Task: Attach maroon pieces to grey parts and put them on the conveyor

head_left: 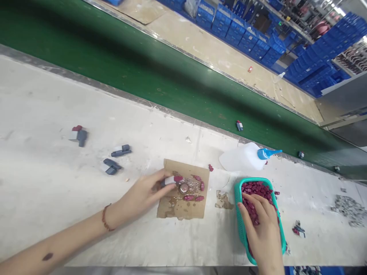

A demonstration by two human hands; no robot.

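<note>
One small dark grey and white plastic part with a maroon end (169,180), held in the left hand (149,190)

Held item: gripped between the left hand's thumb and fingers (159,176), which are closed on its sides; the maroon end projects beyond the fingertips, away from the palm, above a square of brown cardboard (193,212) and just beside a round silver metal disc (184,187).

On the cardboard: the disc; a clear, glistening wet patch; four small maroon pieces (199,198) to the right of the held part, apart from the fingers.

One teal perforated plastic basket (237,221), filled with loose maroon pieces. The right hand (265,231) reaches in from the near side, fingers half bent over the contents, thumb apart near the left rim; whether it has hold of a piece, cannot tell.

One white plastic bottle with a blue nozzle (243,158), lying on its side behind the basket.

Three grey and white parts (121,150) left of the cardboard on the pale desk (51,183), one bearing maroon; one further dark grey part with maroon (299,230) right of the basket; one heap of grey-white bits (349,210) farther right.

One green conveyor belt (172,91) beyond the desk, carrying three small parts (239,125).
</note>
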